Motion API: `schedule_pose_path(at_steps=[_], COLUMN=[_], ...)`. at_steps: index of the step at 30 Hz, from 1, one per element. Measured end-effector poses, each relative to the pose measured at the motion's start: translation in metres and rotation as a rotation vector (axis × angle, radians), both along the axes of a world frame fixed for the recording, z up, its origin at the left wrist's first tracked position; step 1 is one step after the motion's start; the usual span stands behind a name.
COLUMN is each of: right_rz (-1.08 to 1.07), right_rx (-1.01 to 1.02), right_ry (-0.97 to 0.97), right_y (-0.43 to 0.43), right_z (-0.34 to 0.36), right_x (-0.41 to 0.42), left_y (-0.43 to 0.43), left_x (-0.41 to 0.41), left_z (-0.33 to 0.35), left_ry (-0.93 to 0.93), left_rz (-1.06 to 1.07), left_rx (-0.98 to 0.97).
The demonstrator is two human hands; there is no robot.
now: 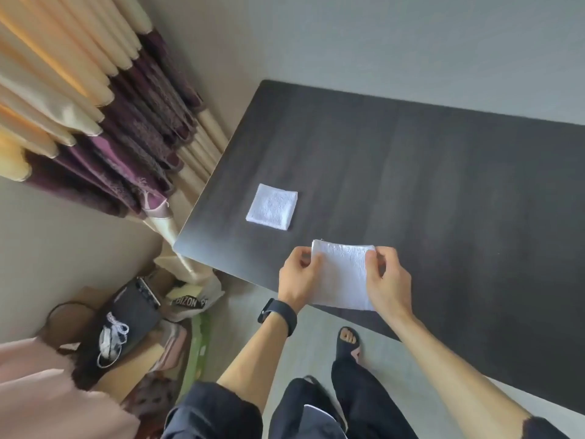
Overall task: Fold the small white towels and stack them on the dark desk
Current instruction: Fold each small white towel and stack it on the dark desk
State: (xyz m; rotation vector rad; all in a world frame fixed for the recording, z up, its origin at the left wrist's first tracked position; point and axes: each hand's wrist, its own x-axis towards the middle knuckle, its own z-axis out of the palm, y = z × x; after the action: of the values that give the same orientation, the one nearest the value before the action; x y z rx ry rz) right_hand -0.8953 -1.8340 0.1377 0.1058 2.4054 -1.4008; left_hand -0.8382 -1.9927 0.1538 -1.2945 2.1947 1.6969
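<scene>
left hand [299, 274]: fingers pinch towel's left edge
right hand [387, 274]: fingers pinch its right edge
towel [343, 274]: at worktop [443, 201] near edge, possibly lifted
folded towel [273, 206]: flat, apart, far-left

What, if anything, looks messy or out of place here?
Nothing on the dark desk: one folded towel lies flat; the left hand and right hand pinch a second towel. Only the floor pile of bags and a shoe beside it looks untidy.
</scene>
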Motion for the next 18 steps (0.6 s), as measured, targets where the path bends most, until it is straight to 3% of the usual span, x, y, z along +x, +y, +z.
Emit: schedule_pose_path(at_steps=[9, 18], right_rz=[-0.113, -0.126], right_rx=[0.187, 0.453], right_ry=[-0.039, -0.076], right_y=[-0.058, -0.090], right_z=[-0.075, -0.117], right_x=[-0.089, -0.122], left_y=[-0.066, -0.101], left_x=[-0.115, -0.167], left_z=[-0.079, -0.124], left_ry=[-0.092, -0.142], left_rz=[-0.192, -0.321], left_rx=[0.019, -0.072])
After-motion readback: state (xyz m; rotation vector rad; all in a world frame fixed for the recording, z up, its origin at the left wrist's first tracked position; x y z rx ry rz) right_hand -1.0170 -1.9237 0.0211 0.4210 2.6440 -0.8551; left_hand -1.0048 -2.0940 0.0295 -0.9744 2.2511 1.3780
